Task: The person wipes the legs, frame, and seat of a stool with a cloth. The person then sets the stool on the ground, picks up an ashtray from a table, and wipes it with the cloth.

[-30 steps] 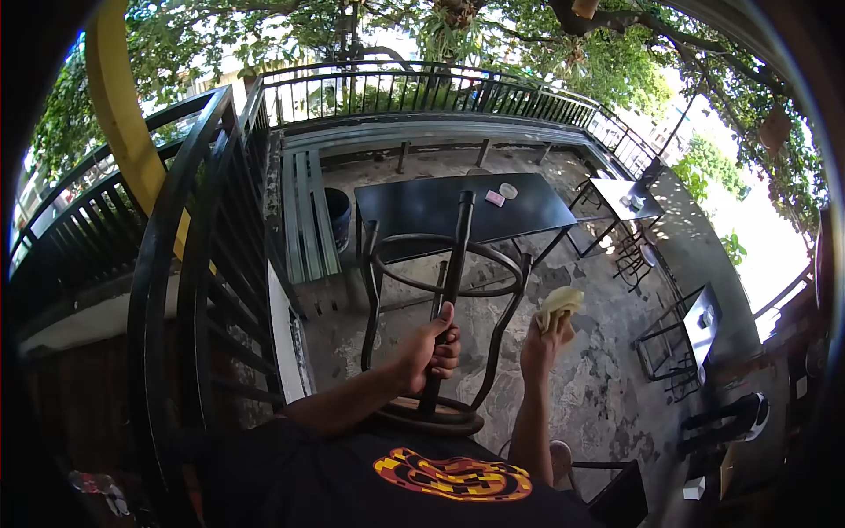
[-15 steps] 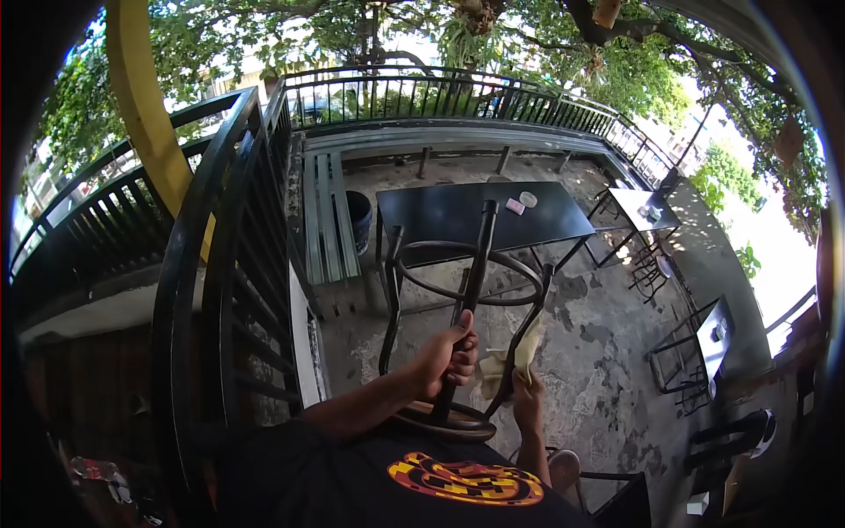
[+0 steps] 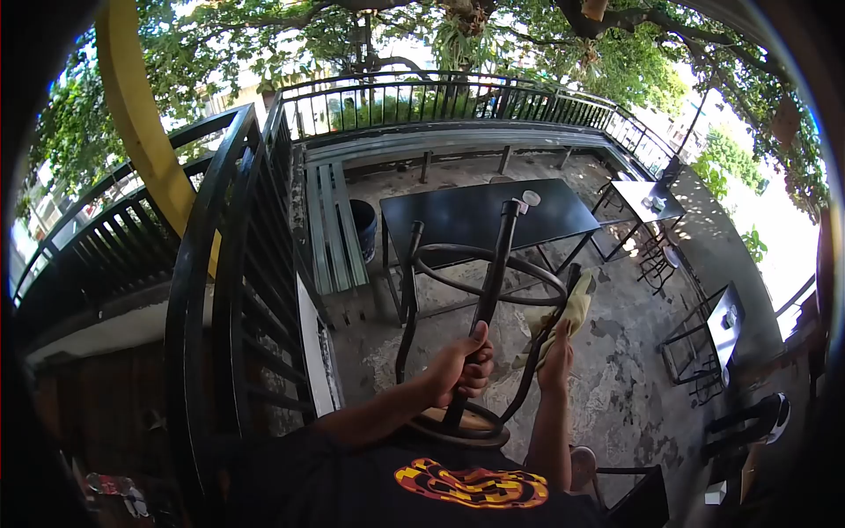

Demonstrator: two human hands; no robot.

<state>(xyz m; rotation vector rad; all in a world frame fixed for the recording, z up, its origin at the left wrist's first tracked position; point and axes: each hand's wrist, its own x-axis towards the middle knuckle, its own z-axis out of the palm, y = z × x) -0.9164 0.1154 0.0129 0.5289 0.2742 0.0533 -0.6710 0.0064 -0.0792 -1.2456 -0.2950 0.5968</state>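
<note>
An upside-down stool (image 3: 500, 273) with dark metal legs and a ring brace is held against my body, its round seat (image 3: 458, 426) lowest. My left hand (image 3: 461, 365) is wrapped round one of its legs. On the right, my right hand (image 3: 556, 356) presses a pale yellow cloth (image 3: 576, 308) against another leg, partway up. Part of the cloth hangs behind that leg. The fingers of this hand are partly hidden by the cloth and the leg.
A long black table (image 3: 563, 211) stands ahead with a small round container (image 3: 531, 198) on it. Smaller tables (image 3: 647, 194) with stools line the right. A slatted bench (image 3: 334, 238), a dark bin (image 3: 363, 224) and a black railing (image 3: 242, 290) are on the left.
My right hand and the cloth have moved up along the stool leg. The stool and my left hand have shifted slightly right and down in view, the grip unchanged.
</note>
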